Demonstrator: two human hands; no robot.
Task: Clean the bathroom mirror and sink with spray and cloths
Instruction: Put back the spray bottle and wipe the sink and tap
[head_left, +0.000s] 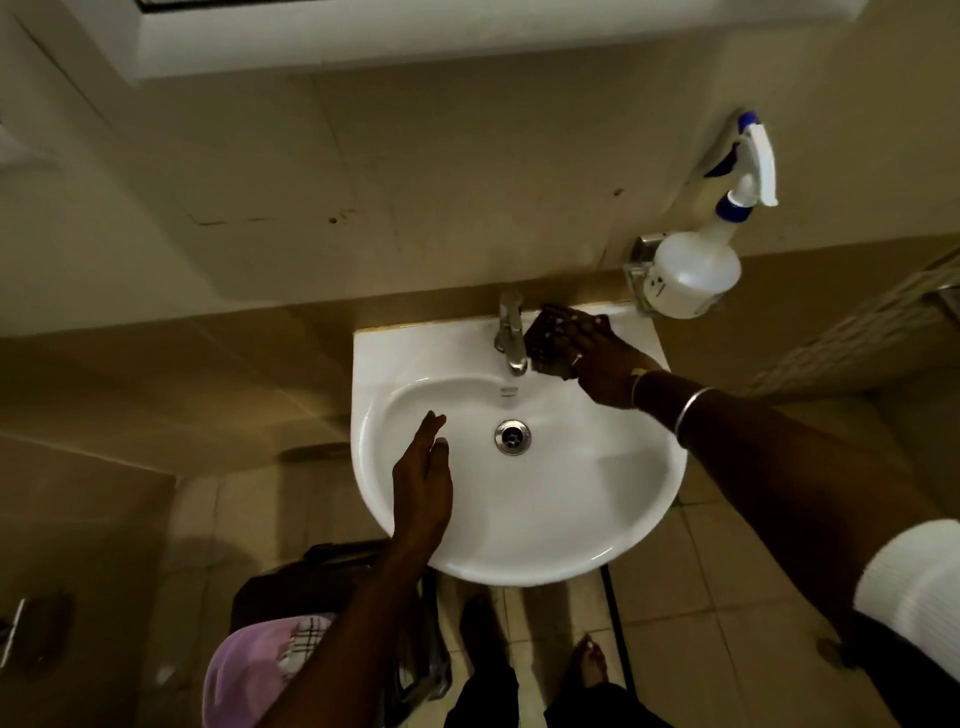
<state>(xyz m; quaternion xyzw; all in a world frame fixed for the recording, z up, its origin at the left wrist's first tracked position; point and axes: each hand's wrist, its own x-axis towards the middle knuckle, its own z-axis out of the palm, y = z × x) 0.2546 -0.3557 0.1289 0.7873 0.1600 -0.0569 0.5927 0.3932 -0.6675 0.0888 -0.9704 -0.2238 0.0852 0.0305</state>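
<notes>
Here the step in hand seems to be the wiping of the sink (623, 499), at its far ledge to the right of the tap (510, 335). The right hand (597, 358) lies flat with the fingers spread and presses a dark cloth (543, 340) onto the white ledge, just beside the tap; it does not close around the cloth, it only holds it down with the palm and fingers. The left hand (423, 467) is open and holds nothing, with the fingers straight, over the left side of the basin, near the drain (512, 436); I cannot tell if it touches the basin. The spray bottle (698, 265) sits in a holder on the wall, just beyond the far right corner of the sink, close to the right hand but apart from it. I think the next move calls for a firm sweep of the cloth around the tap base and then down into the basin. The mirror is hardly in view at the far edge.
</notes>
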